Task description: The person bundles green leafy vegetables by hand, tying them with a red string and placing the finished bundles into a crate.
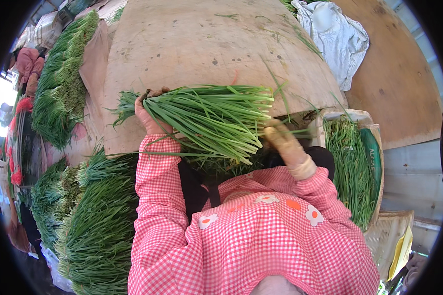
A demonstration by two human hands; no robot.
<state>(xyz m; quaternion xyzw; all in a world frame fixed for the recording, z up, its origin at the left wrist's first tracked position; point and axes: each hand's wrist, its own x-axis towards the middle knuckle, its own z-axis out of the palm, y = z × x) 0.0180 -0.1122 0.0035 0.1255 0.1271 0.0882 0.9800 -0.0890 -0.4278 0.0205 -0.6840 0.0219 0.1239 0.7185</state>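
Observation:
My left hand (151, 114) is closed around the leafy end of a bunch of garlic chives (210, 114), which fans out to the right with its pale cut ends spread. The bunch lies over the near edge of a wooden board (206, 48). My right hand (282, 140), in a light glove and blurred, is at the pale ends; its fingertips are near the stalks, and I cannot tell whether they hold any. Loose green blades lie on the board beyond it.
Piled chives (96, 221) stand at the left, with another long pile (59, 84) farther up. A white foam box (358, 114) of chives is at the right. A patterned cloth (332, 40) lies at the upper right. Another person (29, 66) is at the far left.

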